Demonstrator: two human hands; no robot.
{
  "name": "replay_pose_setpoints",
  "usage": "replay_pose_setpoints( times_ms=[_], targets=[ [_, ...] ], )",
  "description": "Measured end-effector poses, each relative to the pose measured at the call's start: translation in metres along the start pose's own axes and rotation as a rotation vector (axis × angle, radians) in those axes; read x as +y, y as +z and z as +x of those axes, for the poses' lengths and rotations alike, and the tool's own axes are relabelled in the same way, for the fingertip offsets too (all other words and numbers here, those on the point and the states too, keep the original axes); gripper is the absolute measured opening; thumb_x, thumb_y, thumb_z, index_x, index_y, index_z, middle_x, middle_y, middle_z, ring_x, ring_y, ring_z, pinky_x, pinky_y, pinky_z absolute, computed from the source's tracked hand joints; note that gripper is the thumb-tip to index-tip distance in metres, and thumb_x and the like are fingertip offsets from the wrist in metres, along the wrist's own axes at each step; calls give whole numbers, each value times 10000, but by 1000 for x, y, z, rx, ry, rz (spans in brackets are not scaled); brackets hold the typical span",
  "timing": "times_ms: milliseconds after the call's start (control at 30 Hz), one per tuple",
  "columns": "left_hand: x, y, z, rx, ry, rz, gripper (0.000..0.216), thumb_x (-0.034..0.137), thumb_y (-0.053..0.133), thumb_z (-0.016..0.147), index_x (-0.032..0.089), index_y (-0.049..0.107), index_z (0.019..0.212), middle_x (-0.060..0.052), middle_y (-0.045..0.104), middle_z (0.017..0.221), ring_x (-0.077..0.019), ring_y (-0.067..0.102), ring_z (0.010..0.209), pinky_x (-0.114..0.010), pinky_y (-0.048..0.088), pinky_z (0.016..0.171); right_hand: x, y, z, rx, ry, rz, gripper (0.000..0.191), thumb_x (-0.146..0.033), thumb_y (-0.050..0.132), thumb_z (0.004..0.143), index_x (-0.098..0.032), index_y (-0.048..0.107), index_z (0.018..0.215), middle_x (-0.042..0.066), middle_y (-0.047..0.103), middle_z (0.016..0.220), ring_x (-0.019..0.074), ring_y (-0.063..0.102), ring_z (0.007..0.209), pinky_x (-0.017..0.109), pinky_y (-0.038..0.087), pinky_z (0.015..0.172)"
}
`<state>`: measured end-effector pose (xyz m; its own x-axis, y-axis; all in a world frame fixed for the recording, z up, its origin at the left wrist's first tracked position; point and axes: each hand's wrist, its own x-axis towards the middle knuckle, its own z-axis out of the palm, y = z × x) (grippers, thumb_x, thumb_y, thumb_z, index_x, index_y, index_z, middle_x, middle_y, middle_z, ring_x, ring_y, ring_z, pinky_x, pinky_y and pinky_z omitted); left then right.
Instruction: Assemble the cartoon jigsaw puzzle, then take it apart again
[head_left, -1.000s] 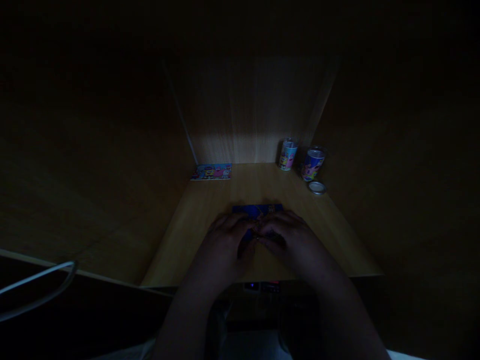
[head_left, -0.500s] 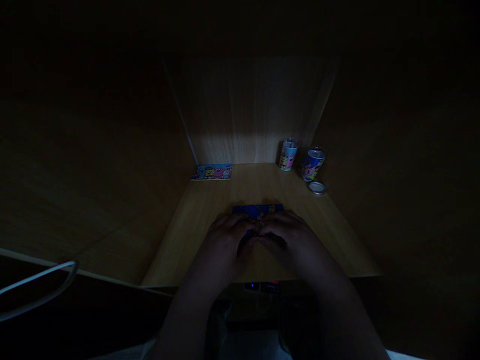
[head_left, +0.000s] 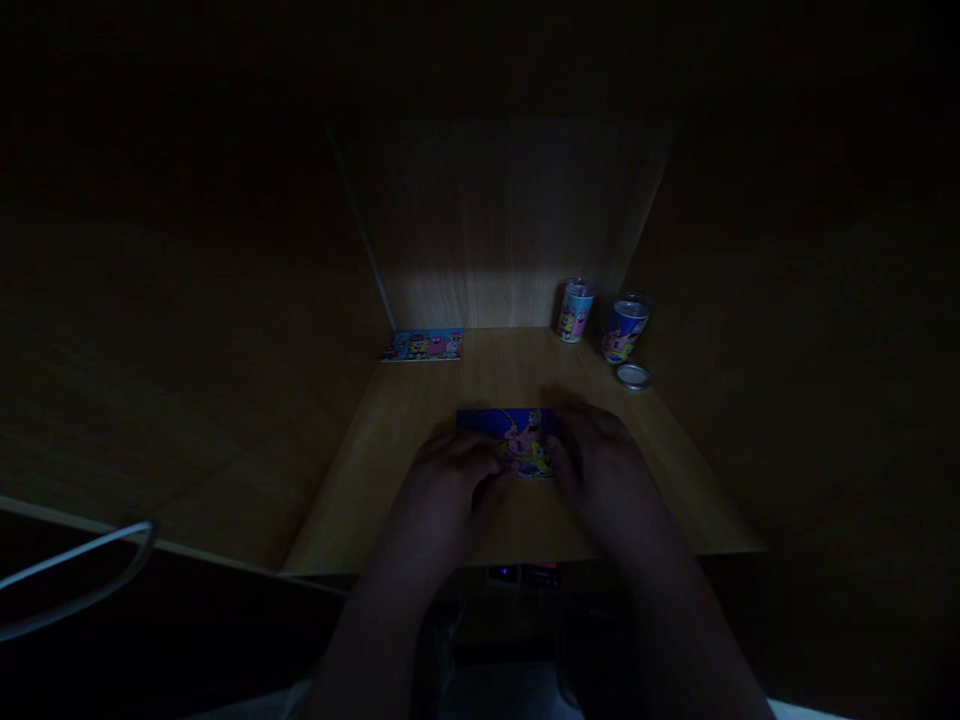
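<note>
A small blue picture (head_left: 517, 436) with pink and yellow cartoon figures lies flat on the wooden desk (head_left: 420, 420), in dim light. My left hand (head_left: 452, 483) rests at its lower left edge, fingers curled against it. The fingers of my right hand (head_left: 598, 457) lie flat over the picture's right edge. The middle of the picture shows between the two hands.
Two cartoon-printed tins (head_left: 576, 309) (head_left: 624, 330) stand at the back right, with a round metal lid (head_left: 634, 376) lying in front of them. A second cartoon picture (head_left: 424, 345) lies at the back left. Wooden walls close in the desk; a pale cable (head_left: 82, 560) runs at lower left.
My hands, pressed together over the middle of the picture, have moved apart. The right hand slid to the right edge, and the cartoon figures now show.
</note>
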<state>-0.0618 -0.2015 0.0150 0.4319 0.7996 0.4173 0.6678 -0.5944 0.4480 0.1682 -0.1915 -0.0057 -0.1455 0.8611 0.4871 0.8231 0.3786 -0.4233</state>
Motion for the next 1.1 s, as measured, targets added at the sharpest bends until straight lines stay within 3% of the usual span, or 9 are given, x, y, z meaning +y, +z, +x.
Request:
replay_pose_setpoints(
  times_ms=[133, 233, 300, 467, 567, 667, 1100],
  targets=[
    [-5, 3, 1, 81, -50, 95, 96, 174, 778, 1018, 234, 748, 949, -60, 794, 1134, -291, 723, 1067, -541, 609, 994, -1, 3, -1, -112, -71, 12, 321, -241, 543, 1120, -199, 728, 1378, 140, 725, 1516, 347, 564, 1532, 629, 427, 1292],
    [-9, 4, 0, 168, -92, 154, 69, 175, 760, 1025, 234, 780, 1054, -93, 786, 1240, -337, 702, 1184, -594, 602, 1063, -3, 0, 0, -132, -69, 44, 294, -190, 561, 1091, -219, 765, 1301, 116, 782, 1383, 329, 660, 1378, 593, 503, 1213],
    [-11, 4, -2, 193, -123, 190, 180, 107, 731, 1005, 229, 790, 1123, -112, 778, 1280, -363, 685, 1233, -621, 598, 1082, -4, -2, 1, -154, -87, 85, 307, -143, 561, 1070, -236, 768, 1277, 100, 793, 1299, 303, 698, 1248, 550, 549, 1146],
    [-7, 1, -3, 60, -48, 116, 492, -58, 629, 934, 264, 764, 1281, -81, 780, 1341, -338, 699, 1264, -589, 598, 1103, -3, -2, 0, -137, -56, 61, 329, -113, 528, 1057, -199, 731, 1302, 150, 750, 1266, 319, 686, 1206, 532, 565, 1109],
    [-3, 1, -2, -26, 46, 30, 370, 18, 645, 1003, 274, 765, 1241, -63, 775, 1371, -297, 714, 1292, -557, 584, 1139, -4, 0, 0, -88, 40, -59, 212, -235, 561, 1093, -175, 740, 1190, 193, 733, 1226, 367, 673, 1181, 579, 562, 1084],
    [0, 2, -1, -41, 68, 8, 245, 105, 698, 1035, 277, 772, 1194, -58, 783, 1360, -294, 728, 1279, -563, 585, 1126, -4, 1, -1, -87, 42, -94, 187, -279, 579, 1097, -183, 728, 1159, 195, 730, 1206, 383, 664, 1171, 596, 560, 1064],
    [1, -1, -5, -126, 88, -24, 156, 167, 784, 1025, 295, 782, 1114, -7, 784, 1346, -267, 720, 1270, -535, 571, 1113, 3, 4, -3, -42, 18, -79, 124, -328, 645, 1065, -212, 689, 1059, 191, 733, 1172, 382, 670, 1163, 596, 568, 1034]
  ],
)
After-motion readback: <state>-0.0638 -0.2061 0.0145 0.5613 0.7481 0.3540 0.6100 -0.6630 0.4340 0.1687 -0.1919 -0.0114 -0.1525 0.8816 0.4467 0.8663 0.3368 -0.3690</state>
